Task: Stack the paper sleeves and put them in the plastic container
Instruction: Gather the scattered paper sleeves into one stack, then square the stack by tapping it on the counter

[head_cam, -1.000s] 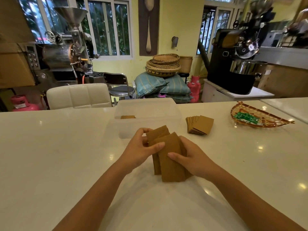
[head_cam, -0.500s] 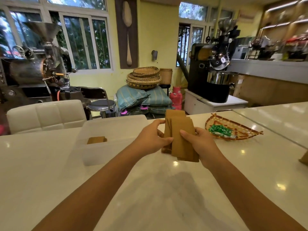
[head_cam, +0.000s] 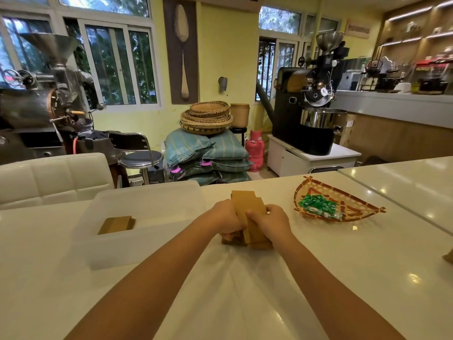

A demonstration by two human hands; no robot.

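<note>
Brown paper sleeves (head_cam: 248,209) stand on edge on the white table, pressed between both my hands. My left hand (head_cam: 224,217) grips their left side and my right hand (head_cam: 272,220) grips their right side. More sleeves appear to lie under the held bunch at the table surface, partly hidden by my fingers. To the left stands the translucent plastic container (head_cam: 137,244), and a small stack of brown sleeves (head_cam: 117,224) lies inside it near its left end.
A woven basket tray (head_cam: 343,204) with green wrapped sweets sits on the table to the right. A brown corner (head_cam: 448,257) pokes in at the right frame edge. White chair (head_cam: 54,177) stands behind the table.
My hands lowered the sleeves from mid-air down onto the table and closed tighter around them. The view shifted, so the container and basket sit further right and lower.
</note>
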